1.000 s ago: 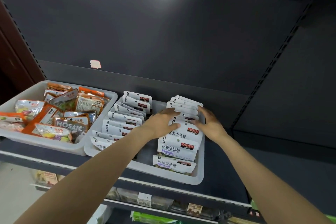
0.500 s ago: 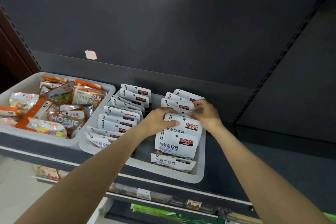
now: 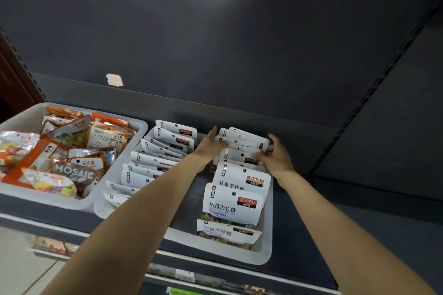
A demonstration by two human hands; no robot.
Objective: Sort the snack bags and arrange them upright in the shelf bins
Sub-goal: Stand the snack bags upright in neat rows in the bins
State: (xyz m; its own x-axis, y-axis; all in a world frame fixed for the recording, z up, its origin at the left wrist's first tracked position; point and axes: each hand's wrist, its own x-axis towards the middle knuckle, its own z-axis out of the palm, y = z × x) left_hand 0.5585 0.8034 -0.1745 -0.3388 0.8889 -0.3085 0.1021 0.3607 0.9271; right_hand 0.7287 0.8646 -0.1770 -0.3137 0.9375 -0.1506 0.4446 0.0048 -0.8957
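So the white bags [image 3: 239,175] sit in the right row of the bin [image 3: 267,235] on the shelf [image 3: 302,223]. Left hand [image 3: 209,148] presses flat against the row, fingers straight; right hand [image 3: 276,157] fingers curl round the back bags' edge.

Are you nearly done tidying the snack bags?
Partly. The left row stands neatly in the white bin. The left hand and right hand press on the back of the right row. To do: its front bags lean back, and the mixed bags lie jumbled in the other bin.
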